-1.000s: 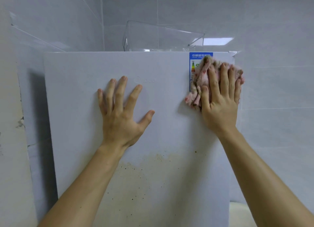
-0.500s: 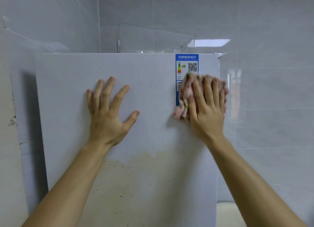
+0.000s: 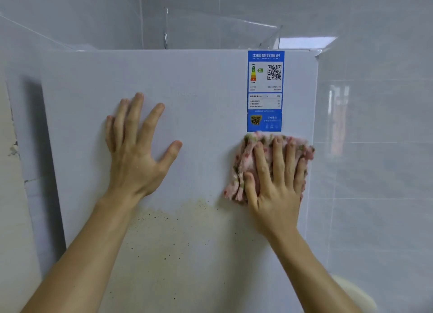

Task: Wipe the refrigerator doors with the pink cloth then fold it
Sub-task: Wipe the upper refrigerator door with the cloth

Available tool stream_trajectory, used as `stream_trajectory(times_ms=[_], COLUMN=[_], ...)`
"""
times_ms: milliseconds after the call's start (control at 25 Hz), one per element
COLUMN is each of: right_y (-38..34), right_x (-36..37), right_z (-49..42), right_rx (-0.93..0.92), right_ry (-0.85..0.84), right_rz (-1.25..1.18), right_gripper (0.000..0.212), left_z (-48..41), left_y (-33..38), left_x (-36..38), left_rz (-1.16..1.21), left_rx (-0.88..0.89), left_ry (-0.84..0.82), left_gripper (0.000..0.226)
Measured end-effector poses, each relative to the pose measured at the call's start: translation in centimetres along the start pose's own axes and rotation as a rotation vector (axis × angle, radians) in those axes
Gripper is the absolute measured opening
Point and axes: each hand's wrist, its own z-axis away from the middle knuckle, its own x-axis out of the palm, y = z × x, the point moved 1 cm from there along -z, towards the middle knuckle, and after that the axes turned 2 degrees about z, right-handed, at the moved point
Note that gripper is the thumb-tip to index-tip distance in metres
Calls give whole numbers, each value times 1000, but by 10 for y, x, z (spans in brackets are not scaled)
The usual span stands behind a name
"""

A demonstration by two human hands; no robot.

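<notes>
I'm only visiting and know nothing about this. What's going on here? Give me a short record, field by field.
Left hand: flat on the refrigerator door, fingers spread, holding nothing
Right hand: presses the pink cloth against the door, fingers straight
Cloth: bunched, just below the blue label, near the door's right edge
Dirt: yellowish speckled stain lower on the door, not under the cloth
On top: clear box

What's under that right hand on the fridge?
The pink cloth, pressed against the refrigerator door by the right hand. The door surface beneath the cloth is covered, so unseen.
</notes>
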Motion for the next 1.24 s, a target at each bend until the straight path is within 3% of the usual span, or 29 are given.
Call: stream_trajectory(times_ms=[160, 360, 560, 760, 880, 1240], right_y=[-8, -31, -87, -138, -162, -223], right_x=[-3, 7, 18, 29, 30, 50], right_z=[22, -39, -77, 6, 37, -45], right_rx=[56, 17, 201, 40, 90, 83], right_ry=[-33, 17, 10, -10, -45, 24], right_rz=[-115, -72, -47, -69, -223, -180], right_gripper=[68, 60, 63, 61, 59, 55], left_z=[9, 11, 18, 32, 54, 69], left_y=[-7, -29, -61, -77, -88, -105], left_x=[-1, -14, -28, -31, -34, -34], left_rz=[55, 3, -7, 6, -4, -15], left_rx=[29, 38, 29, 34, 23, 43], left_ry=[68, 68, 37, 28, 32, 89], left_gripper=[62, 53, 51, 54, 54, 52])
